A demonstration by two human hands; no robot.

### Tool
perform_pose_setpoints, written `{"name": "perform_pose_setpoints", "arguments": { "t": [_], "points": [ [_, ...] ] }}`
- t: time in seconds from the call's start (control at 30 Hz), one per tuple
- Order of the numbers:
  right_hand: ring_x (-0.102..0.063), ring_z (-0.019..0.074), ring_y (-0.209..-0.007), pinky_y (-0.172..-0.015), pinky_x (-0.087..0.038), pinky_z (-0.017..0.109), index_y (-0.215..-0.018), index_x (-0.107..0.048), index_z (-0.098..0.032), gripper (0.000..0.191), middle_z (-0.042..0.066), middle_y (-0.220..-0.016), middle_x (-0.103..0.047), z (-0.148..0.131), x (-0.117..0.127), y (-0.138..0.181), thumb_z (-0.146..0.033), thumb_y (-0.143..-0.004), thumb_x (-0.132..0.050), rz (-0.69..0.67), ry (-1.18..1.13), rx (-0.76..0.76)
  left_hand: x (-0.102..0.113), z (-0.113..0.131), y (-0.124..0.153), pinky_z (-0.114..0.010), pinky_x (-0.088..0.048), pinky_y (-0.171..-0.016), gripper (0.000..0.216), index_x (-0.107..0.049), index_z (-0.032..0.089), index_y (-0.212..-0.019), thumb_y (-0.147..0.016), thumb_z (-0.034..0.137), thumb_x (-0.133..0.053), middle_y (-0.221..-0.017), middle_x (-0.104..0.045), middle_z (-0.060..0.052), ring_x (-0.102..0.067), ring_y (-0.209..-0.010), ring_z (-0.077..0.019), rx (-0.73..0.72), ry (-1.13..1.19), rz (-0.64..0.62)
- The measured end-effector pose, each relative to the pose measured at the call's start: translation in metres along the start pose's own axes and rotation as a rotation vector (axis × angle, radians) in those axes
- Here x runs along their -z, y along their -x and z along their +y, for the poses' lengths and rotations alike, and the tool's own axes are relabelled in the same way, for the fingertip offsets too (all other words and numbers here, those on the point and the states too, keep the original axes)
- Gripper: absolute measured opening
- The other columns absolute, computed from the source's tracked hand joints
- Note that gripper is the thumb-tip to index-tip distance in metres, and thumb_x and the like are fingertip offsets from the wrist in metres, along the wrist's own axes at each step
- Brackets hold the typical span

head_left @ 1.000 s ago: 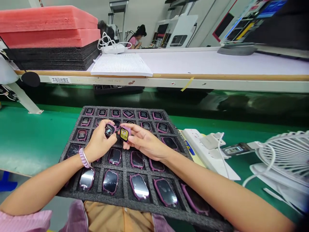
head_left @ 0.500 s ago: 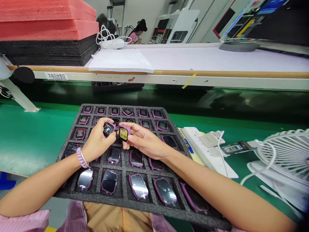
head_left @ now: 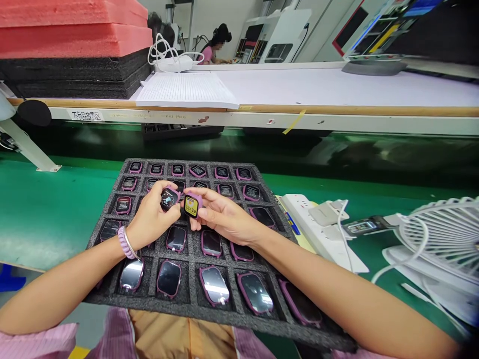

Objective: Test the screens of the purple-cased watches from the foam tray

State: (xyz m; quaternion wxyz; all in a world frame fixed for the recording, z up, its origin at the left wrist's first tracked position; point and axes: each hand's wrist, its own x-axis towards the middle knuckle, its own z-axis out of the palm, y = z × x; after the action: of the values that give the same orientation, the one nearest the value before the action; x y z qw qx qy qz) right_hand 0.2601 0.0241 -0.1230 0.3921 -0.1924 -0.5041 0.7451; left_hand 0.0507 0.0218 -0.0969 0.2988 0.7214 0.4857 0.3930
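My left hand (head_left: 152, 215) is closed around a purple smartwatch body (head_left: 169, 198) whose dark screen shows a round dial. Close beside it, my right hand (head_left: 224, 218) grips a second purple smartwatch (head_left: 191, 205) between thumb and fingers; its lit yellow screen reads 11:39. Neither watch has a strap in view. Both are held above a dark grey foam tray (head_left: 157, 305) with rows of square pockets. Purple watches lie in many pockets, such as the near watch (head_left: 169, 278) with a blank screen. Far-row watches (head_left: 221, 172) show lines of text. My hands and forearms hide some pockets.
To the right are a white power strip (head_left: 318, 227) with a plugged-in charger and a white fan (head_left: 445, 239). A shelf (head_left: 299, 89) crosses behind the tray, bearing paper sheets (head_left: 187, 89) and stacked red foam (head_left: 75, 37). A person (head_left: 215, 45) sits beyond it.
The view has tilted slightly, so the scene sits a little higher in the frame. Both hands keep the same watches in nearly the same position.
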Motion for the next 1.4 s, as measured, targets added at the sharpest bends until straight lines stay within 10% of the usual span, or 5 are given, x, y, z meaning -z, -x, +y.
{"name": "perform_pose_setpoints", "arguments": {
  "t": [1.4],
  "points": [
    [-0.069, 0.0138, -0.080, -0.078, -0.054, 0.026, -0.135, -0.062, -0.022, 0.055, 0.002, -0.104, -0.069, -0.0032, 0.0053, 0.0023, -0.039, -0.091, -0.089, -0.004, -0.009, -0.044, -0.0002, -0.0046, -0.0027, -0.032, -0.051, -0.086, 0.031, -0.061, 0.017, -0.107, -0.077, 0.024, -0.064, -0.106, -0.068, -0.005, -0.062, -0.097, -0.0185, 0.123, 0.087, -0.020]
  ]
}}
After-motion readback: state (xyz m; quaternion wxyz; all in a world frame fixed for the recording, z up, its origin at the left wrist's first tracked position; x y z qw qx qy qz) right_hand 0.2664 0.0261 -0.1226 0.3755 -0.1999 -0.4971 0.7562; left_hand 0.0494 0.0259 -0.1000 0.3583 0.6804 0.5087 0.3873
